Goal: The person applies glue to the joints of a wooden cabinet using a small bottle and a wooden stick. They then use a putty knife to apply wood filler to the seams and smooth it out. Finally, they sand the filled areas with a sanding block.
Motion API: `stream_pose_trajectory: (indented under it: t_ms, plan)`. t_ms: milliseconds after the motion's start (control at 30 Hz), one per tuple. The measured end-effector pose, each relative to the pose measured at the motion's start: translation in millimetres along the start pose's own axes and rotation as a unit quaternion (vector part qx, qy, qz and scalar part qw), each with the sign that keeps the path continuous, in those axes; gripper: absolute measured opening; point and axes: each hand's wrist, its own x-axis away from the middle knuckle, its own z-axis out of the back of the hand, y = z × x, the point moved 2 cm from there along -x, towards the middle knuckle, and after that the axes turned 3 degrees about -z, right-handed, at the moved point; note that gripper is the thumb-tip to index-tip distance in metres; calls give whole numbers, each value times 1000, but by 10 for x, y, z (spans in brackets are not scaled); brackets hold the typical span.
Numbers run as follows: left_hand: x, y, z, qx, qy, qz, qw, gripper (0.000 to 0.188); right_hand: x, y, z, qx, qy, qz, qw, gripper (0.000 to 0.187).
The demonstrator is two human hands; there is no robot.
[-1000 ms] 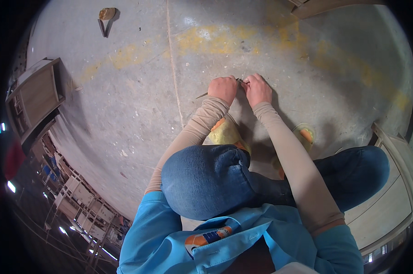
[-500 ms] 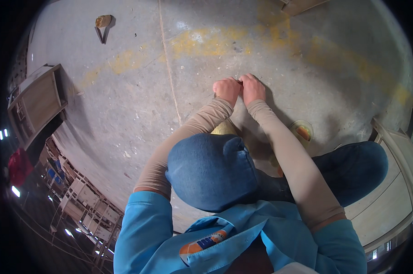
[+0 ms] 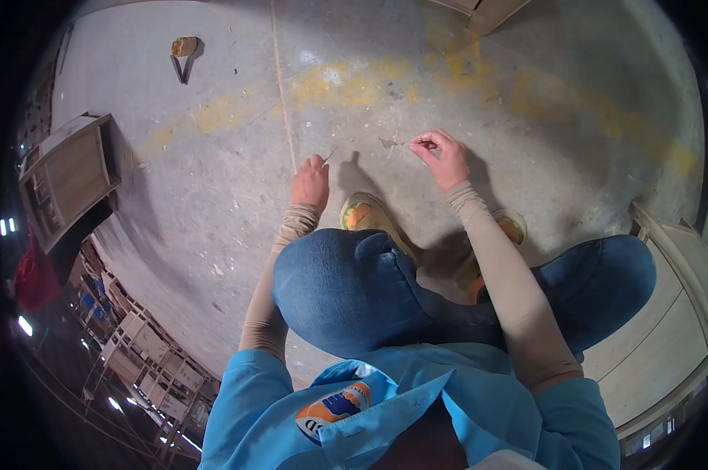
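My left hand is closed above the concrete floor, left of my shoe. A thin sliver sticks out from its fingertips, too small to name. Farther right, my right hand is closed in a pinch; whatever lies between its fingertips is too small to make out. Just left of that pinch shows a small, ragged brown scrap; whether it touches the fingers or lies on the floor I cannot tell. Both hands are apart, in front of my bent knees in blue jeans.
A pale wooden cabinet stands at the left, and another wooden piece at the right. A wooden corner juts in at the top. Far left on the floor is a brown, rounded object with a dark V-shaped part.
My hands were together at the fingertips and have come apart: the left moved left and nearer to me, the right slightly right. My shoe now shows between them.
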Motion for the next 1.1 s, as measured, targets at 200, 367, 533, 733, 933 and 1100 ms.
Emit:
stream_pose_trajectory:
  t_ms: [200, 367, 533, 733, 933, 1100]
  plan:
    - [-267, 174, 286, 237, 90, -161, 954, 36, -170, -623, 54, -21, 55, 63, 996, 11]
    - [-384, 980, 421, 697, -130, -196, 678, 44, -282, -918, 72, -28, 125, 84, 988, 11]
    - [-398, 1380, 514, 838, -177, -168, 488, 56, -290, -1062, 111, -78, 179, 50, 980, 13]
    - [-575, 1444, 467, 855, -155, -212, 447, 43, -229, -1119, 290, -123, 166, 10, 978, 21]
    - [-1081, 1473, 498, 830, -91, -226, 501, 37, 238, -1614, 1182, 141, 30, -31, 989, 22]
    - [-1454, 1641, 518, 838, -24, -190, 510, 35, 602, -2119, 2178, 288, 93, -97, 948, 27]
